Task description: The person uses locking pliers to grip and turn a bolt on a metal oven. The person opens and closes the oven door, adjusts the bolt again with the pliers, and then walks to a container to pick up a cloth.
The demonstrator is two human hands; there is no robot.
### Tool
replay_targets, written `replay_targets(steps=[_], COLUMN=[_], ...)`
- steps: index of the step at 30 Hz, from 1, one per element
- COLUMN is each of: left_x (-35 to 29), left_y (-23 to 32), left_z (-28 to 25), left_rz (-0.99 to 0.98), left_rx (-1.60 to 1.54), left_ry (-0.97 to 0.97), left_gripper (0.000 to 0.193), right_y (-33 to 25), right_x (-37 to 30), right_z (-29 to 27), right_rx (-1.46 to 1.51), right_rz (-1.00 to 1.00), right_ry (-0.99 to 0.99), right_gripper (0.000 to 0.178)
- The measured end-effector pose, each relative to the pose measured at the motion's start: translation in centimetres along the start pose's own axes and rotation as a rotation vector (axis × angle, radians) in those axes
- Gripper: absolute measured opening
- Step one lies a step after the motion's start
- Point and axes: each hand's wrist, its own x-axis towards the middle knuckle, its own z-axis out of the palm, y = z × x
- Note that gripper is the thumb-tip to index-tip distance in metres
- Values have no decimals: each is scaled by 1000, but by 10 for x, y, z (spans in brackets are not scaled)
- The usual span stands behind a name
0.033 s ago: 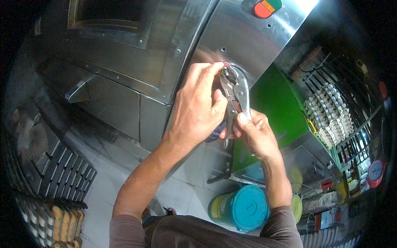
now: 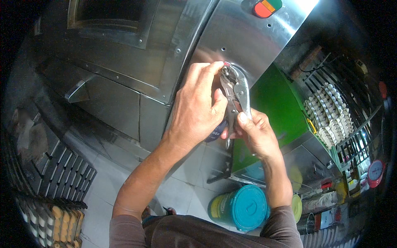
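Locking pliers (image 2: 242,91) of grey metal are gripped in my right hand (image 2: 258,130), thumb along one handle and fingers curled behind. Their jaws sit close to the stainless steel panel (image 2: 248,39), around a small metal part whose exact kind I cannot make out. At the jaws, a small red piece (image 2: 227,64) touches the index fingertip of my left hand (image 2: 198,101). That hand is bent toward the panel, with its thumb beside the pliers and its other fingertips partly hidden. A dark blue rounded object (image 2: 216,133) shows partly behind my hands.
Above is a red and green button (image 2: 266,8). A steel cabinet door with a window and handle (image 2: 77,91) stands left. Rightward are a green surface (image 2: 269,107), stacked egg trays (image 2: 328,111) and a red scale (image 2: 375,171). A teal-lidded bucket (image 2: 248,206) stands below.
My right hand's fingers have shifted very slightly on the pliers' handles. My left hand keeps its place.
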Motion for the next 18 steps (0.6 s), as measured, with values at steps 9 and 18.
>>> replay_targets(steps=[9,18], left_x=[13,24], left_y=[-5,-6], left_z=[1,-5], left_rz=[158,240], left_rx=[130,207], left_ry=[35,13], left_gripper=[38,33], right_y=[-10,-1], right_x=[-2,3], right_z=[-6,-6], right_rx=[-55,-78], right_rz=[46,33], right_ry=[21,-12], right_gripper=[40,33])
